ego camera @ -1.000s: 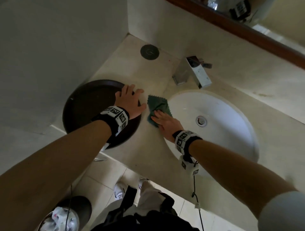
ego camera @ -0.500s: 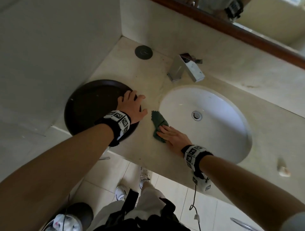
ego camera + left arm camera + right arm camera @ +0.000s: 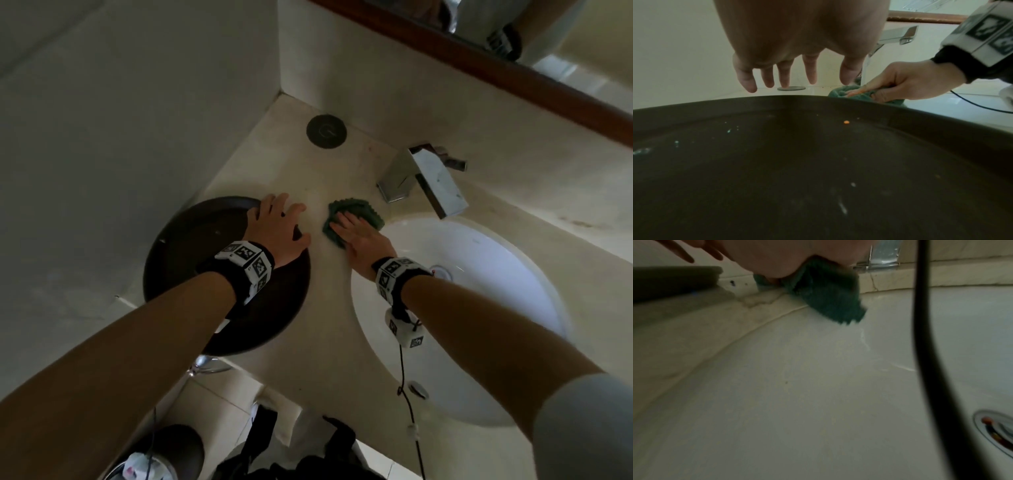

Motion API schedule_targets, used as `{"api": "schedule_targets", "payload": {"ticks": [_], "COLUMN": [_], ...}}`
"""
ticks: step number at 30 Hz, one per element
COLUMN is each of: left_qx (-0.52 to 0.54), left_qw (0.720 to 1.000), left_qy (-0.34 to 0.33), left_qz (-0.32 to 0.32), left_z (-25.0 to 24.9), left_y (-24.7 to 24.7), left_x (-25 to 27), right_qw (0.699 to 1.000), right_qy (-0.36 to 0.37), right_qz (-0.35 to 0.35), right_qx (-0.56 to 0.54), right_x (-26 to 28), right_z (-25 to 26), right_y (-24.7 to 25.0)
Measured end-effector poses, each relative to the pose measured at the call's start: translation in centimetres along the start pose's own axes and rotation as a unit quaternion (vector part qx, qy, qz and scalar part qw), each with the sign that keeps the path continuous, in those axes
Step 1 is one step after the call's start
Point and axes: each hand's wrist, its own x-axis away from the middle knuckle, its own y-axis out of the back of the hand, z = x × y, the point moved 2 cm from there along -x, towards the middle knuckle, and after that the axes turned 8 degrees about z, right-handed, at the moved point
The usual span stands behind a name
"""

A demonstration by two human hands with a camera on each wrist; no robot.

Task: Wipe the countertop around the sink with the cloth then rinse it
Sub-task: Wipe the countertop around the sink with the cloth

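Cloth mid-frame in the head view, pressed flat to the countertop under the right hand, fingers straight, beside the sink. Left hand relaxed, fingers spread over the dark tray. Best: keep even pressure, overlap strokes toward the faucet.

1. Our left hand reaches forward, fingers spread and straight, forearm extended, a marker band at the wrist.
2. Our right hand lies flat, palm down, fingers together, pressing downward.
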Motion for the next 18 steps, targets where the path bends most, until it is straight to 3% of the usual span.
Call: {"api": "schedule_targets", "payload": {"ticks": [8,18], "left_qx": [0.018,0.004], "left_qw": [1.000,1.000], "left_qy": [0.008,-0.014], "left_qz": [0.011,0.003], "left_z": [0.3,-0.6], "left_y": [0.3,-0.5], "left_x": [-1.2,0.6], "right_qw": [1.000,0.999], "right_qy": [-0.022,-0.009], "right_qz": [0.000,-0.018], "right_qx": [-0.001,-0.032], "right_x": [-3.4,1.7], "right_z": [-2.2,0.6], "right_y": [2.1,-1.8]}}
